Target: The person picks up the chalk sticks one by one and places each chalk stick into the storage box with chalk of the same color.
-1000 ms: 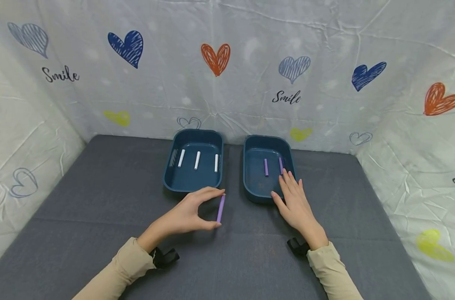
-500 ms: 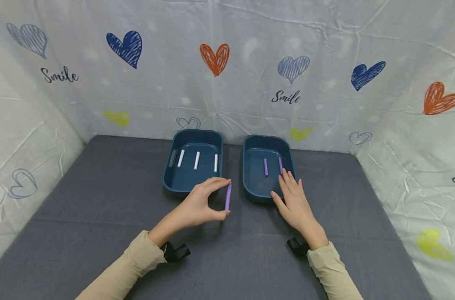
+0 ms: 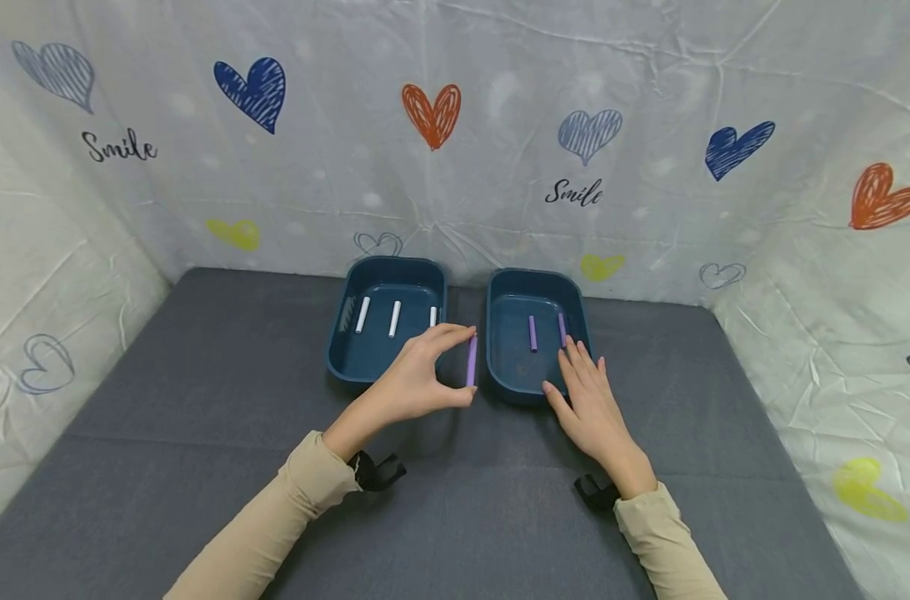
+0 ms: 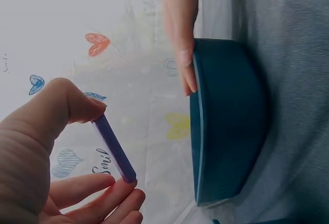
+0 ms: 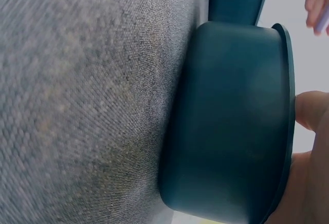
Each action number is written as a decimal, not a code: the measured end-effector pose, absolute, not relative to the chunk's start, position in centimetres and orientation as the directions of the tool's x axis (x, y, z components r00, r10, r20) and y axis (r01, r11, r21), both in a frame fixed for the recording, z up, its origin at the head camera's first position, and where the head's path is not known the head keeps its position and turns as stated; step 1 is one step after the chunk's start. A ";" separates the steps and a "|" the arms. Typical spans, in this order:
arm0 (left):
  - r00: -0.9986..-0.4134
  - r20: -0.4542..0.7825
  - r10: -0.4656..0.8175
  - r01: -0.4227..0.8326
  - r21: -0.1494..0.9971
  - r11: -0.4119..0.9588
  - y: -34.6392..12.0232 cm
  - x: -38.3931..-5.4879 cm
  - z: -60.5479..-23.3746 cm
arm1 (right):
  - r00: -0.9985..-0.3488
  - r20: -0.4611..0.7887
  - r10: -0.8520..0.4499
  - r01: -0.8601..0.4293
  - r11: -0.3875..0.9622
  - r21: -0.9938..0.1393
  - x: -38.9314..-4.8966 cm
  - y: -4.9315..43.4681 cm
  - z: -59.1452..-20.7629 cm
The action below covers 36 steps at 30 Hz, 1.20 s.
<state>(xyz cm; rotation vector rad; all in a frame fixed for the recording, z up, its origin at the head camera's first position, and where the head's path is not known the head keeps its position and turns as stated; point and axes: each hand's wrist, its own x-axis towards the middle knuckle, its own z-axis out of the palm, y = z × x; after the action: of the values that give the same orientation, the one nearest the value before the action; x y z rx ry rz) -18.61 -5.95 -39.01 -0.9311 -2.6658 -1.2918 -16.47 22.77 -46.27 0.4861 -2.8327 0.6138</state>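
Note:
My left hand pinches a purple chalk stick by its two ends, between thumb and fingertips, above the gap between two blue trays. In the left wrist view the chalk slants from the thumb to the fingers. My right hand rests on the near right rim of the right tray, fingers straight. Inside that tray lie two more purple chalk sticks, one near the middle and another close to my right fingertips. The left tray holds three white chalk sticks; my left hand partly covers the rightmost.
Both trays stand side by side at the back of a grey cloth-covered table. Behind them hangs a white curtain printed with hearts, which also closes off both sides. A dark strap circles each wrist.
My left hand has moved forward and to the right with the purple chalk, from in front of the trays to beside the right tray's left wall. My right hand has stayed put.

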 end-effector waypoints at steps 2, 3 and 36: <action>-0.818 0.285 0.499 0.534 0.700 0.475 -5.5 -19.1 -38.8 | -0.926 0.261 -0.273 -0.357 0.859 -0.366 -16.5 22.8 -46.3; -0.818 0.285 0.499 0.534 0.697 0.478 -5.3 -19.4 -38.7 | -0.926 0.261 -0.274 -0.358 0.859 -0.367 -16.5 22.8 -46.3; -0.882 0.117 0.456 0.424 0.619 0.661 0.8 -27.2 -38.6 | -0.930 0.243 -0.277 -0.352 0.862 -0.364 -16.6 22.9 -46.3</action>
<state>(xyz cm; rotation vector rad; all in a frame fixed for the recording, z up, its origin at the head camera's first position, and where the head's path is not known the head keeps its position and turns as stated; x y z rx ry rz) -27.16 0.81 -38.60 -0.7711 -2.9065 -1.0632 -16.61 22.93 -46.25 0.4865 -2.8535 0.6095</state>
